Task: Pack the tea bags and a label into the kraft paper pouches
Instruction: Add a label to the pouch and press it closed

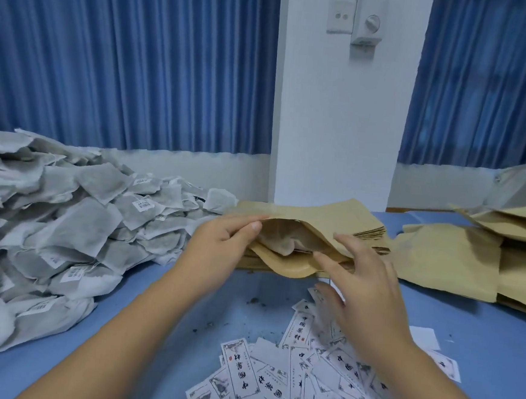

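A kraft paper pouch (322,226) lies on top of a stack of flat pouches (372,233), its mouth held wide and facing me. Tea bags (280,243) show inside it. My left hand (220,243) pinches the left end of the upper lip between thumb and fingers. My right hand (364,289) hovers at the right of the mouth with fingers spread, fingertips touching the pouch's lip. A big heap of grey tea bags (58,227) fills the left. White printed labels (288,380) lie scattered near me.
Everything sits on a blue table (183,312) with loose tea crumbs. Filled kraft pouches (477,260) pile up at the right. A white pillar (338,110) and blue curtains (125,56) stand behind the table.
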The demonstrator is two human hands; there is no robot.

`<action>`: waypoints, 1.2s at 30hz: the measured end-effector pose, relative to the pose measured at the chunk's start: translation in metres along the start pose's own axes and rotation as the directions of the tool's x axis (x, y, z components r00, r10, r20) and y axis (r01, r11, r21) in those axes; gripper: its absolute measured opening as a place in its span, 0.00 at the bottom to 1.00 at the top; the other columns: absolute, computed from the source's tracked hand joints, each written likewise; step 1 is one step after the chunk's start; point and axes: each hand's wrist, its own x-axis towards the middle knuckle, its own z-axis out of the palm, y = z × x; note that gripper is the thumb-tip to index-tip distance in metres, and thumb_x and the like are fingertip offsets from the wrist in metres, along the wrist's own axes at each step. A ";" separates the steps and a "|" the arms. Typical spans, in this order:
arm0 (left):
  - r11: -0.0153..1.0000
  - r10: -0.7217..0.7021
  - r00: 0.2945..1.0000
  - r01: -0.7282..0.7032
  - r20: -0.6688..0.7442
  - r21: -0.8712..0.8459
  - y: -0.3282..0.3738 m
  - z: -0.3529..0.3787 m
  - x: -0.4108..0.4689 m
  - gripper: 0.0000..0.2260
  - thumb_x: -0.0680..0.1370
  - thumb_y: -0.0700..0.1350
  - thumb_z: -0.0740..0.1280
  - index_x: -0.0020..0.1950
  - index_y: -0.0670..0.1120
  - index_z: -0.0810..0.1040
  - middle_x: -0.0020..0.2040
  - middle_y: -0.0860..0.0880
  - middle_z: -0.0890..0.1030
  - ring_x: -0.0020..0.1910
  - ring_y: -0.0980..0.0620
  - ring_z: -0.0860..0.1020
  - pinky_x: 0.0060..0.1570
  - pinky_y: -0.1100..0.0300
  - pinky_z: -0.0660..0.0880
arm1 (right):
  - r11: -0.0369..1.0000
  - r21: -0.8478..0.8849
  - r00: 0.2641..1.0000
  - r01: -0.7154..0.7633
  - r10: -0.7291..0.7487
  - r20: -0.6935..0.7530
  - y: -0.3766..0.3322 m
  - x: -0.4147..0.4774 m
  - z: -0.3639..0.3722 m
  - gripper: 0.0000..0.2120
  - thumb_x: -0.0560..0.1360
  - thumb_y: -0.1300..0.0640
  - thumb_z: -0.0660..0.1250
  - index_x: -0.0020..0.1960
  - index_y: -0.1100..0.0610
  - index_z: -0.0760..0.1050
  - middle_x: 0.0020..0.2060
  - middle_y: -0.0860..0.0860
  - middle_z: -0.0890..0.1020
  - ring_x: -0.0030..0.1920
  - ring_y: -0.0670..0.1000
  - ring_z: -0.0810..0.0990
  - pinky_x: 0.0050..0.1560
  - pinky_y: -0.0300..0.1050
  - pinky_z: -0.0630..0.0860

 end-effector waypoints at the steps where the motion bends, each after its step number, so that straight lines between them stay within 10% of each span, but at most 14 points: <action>1: 1.000 0.017 1.000 -0.017 -0.005 0.013 0.002 -0.003 -0.007 0.12 0.80 0.43 0.63 0.59 0.52 0.83 0.55 0.59 0.83 0.57 0.60 0.78 0.61 0.55 0.74 | 0.999 0.025 0.999 0.039 -0.038 -0.036 -0.004 0.000 -0.002 0.17 0.63 0.63 0.79 0.51 0.56 0.83 0.59 0.58 0.78 0.55 0.62 0.78 0.51 0.53 0.71; 5: 0.970 0.161 0.987 -0.154 -0.025 0.186 0.007 -0.022 -0.043 0.13 0.80 0.40 0.64 0.54 0.59 0.80 0.53 0.59 0.81 0.55 0.66 0.76 0.55 0.71 0.71 | 0.973 0.102 0.978 0.209 -0.205 -0.040 -0.021 -0.007 -0.010 0.08 0.70 0.65 0.69 0.47 0.57 0.83 0.54 0.52 0.82 0.54 0.55 0.80 0.52 0.45 0.70; 8: 0.924 0.196 0.981 -0.187 0.008 0.335 0.006 -0.040 -0.071 0.15 0.80 0.39 0.63 0.55 0.60 0.78 0.54 0.59 0.80 0.56 0.64 0.75 0.55 0.73 0.68 | 0.944 0.310 0.981 0.116 -0.158 0.112 -0.034 -0.013 -0.019 0.18 0.76 0.55 0.56 0.57 0.52 0.82 0.56 0.41 0.80 0.58 0.42 0.76 0.61 0.33 0.64; 11: 0.821 0.169 0.979 -0.205 0.116 0.533 0.004 -0.057 -0.101 0.15 0.80 0.40 0.62 0.61 0.56 0.78 0.60 0.58 0.77 0.59 0.63 0.73 0.59 0.75 0.63 | 0.880 0.474 0.959 -0.024 -0.114 0.261 -0.043 -0.026 -0.021 0.14 0.76 0.56 0.63 0.55 0.38 0.75 0.48 0.27 0.76 0.51 0.34 0.71 0.51 0.27 0.64; 17: 0.316 -0.205 0.944 -0.184 0.257 0.931 -0.004 -0.061 -0.145 0.20 0.81 0.46 0.55 0.73 0.59 0.58 0.77 0.59 0.52 0.78 0.45 0.48 0.74 0.43 0.49 | 0.900 0.418 0.869 0.123 -0.300 0.393 -0.049 -0.052 -0.019 0.15 0.78 0.56 0.62 0.62 0.44 0.77 0.60 0.43 0.78 0.58 0.39 0.68 0.53 0.20 0.58; 21: 0.470 -0.157 0.883 -0.327 0.442 0.820 0.000 -0.041 -0.151 0.33 0.76 0.40 0.58 0.78 0.59 0.50 0.79 0.58 0.47 0.78 0.50 0.46 0.74 0.56 0.46 | 0.896 0.363 0.837 0.256 -0.393 0.381 -0.052 -0.059 -0.033 0.11 0.74 0.57 0.67 0.54 0.48 0.82 0.58 0.44 0.81 0.54 0.46 0.80 0.49 0.33 0.75; 25: 0.525 -0.114 0.814 -0.437 0.569 0.730 -0.010 -0.025 -0.157 0.25 0.82 0.45 0.55 0.79 0.55 0.54 0.79 0.57 0.50 0.78 0.54 0.47 0.66 0.74 0.35 | 0.839 0.334 0.668 0.429 -0.544 0.508 -0.048 -0.068 -0.037 0.15 0.76 0.62 0.65 0.62 0.52 0.79 0.67 0.48 0.74 0.59 0.53 0.79 0.56 0.50 0.77; 28: 0.652 -0.138 0.802 -0.368 0.581 0.663 -0.017 -0.025 -0.163 0.22 0.84 0.54 0.51 0.78 0.56 0.55 0.78 0.60 0.47 0.77 0.59 0.39 0.71 0.70 0.38 | 0.850 0.362 0.723 0.383 -0.520 0.455 -0.049 -0.073 -0.045 0.03 0.74 0.58 0.69 0.44 0.55 0.82 0.55 0.46 0.79 0.37 0.54 0.80 0.33 0.46 0.77; 36: 0.736 -0.208 0.772 -0.282 0.601 0.616 -0.022 -0.027 -0.176 0.20 0.84 0.53 0.50 0.77 0.55 0.60 0.76 0.63 0.54 0.74 0.69 0.43 0.72 0.71 0.46 | 0.861 0.465 0.755 0.208 -0.443 0.483 -0.043 -0.076 -0.037 0.06 0.77 0.55 0.66 0.55 0.49 0.76 0.52 0.39 0.75 0.49 0.42 0.76 0.50 0.41 0.74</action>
